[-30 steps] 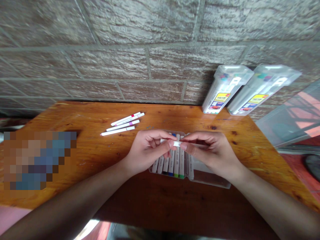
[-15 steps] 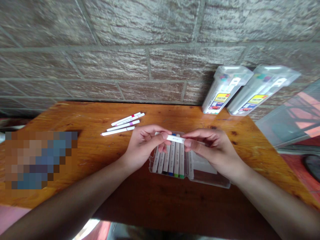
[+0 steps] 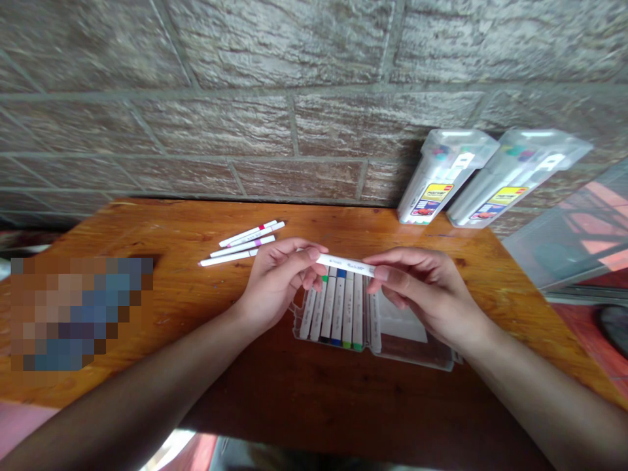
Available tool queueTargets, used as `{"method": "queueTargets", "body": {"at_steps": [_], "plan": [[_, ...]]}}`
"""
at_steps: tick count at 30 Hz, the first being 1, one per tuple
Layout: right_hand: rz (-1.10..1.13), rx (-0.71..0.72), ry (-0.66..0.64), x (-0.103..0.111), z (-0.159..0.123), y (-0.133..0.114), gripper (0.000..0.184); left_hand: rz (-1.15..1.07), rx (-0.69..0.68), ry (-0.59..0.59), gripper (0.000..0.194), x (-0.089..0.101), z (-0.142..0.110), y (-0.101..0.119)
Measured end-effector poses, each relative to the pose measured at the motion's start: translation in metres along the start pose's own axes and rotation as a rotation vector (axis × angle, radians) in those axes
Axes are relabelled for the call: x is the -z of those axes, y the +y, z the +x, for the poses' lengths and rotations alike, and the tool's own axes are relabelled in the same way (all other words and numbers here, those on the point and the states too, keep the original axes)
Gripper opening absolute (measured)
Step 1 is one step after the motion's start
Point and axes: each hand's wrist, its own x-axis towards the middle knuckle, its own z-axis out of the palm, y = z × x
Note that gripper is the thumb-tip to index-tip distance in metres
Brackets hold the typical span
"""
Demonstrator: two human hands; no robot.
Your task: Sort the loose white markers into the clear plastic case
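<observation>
A white marker (image 3: 346, 263) lies nearly level between my hands, small dark print showing on its barrel. My left hand (image 3: 282, 278) pinches its left end between thumb and fingers. At the other end, my right hand (image 3: 424, 284) has the same thumb-and-finger grip. Below the marker, an opened clear plastic case (image 3: 417, 358) rests on the wooden table. Several white markers (image 3: 338, 307) with green, blue and black ends stand side by side in its left half. One more marker (image 3: 374, 324) lies by the hinge, near a white paper in the right half.
Several loose white markers (image 3: 240, 250) lie on the table (image 3: 167, 261) beyond my left hand. Two clear marker cases (image 3: 432, 190) stand upright against the stone wall (image 3: 324, 176) at the back right. A blurred-out patch (image 3: 83, 314) covers something at the left.
My hands have moved apart along the marker and lifted it slightly, so more of its printed barrel shows. The open case and the loose markers stay where they were.
</observation>
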Motion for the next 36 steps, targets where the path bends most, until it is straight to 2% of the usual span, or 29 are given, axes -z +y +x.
{"method": "queueTargets", "body": {"at_steps": [15, 27, 36], "plan": [[0.136, -0.016, -0.036, 0.0033, -0.0017, -0.0045, 0.022, -0.065, 0.009, 0.003, 0.014, 0.0027, 0.0015, 0.0006], [0.113, 0.017, -0.087, 0.0059, -0.0025, -0.0028, 0.026, -0.077, 0.02, 0.012, 0.018, 0.0046, 0.0032, 0.0012], [0.08, -0.023, -0.008, 0.0031, -0.0022, -0.0061, 0.019, -0.054, 0.021, 0.031, 0.019, 0.0025, 0.0026, 0.0014]]}}
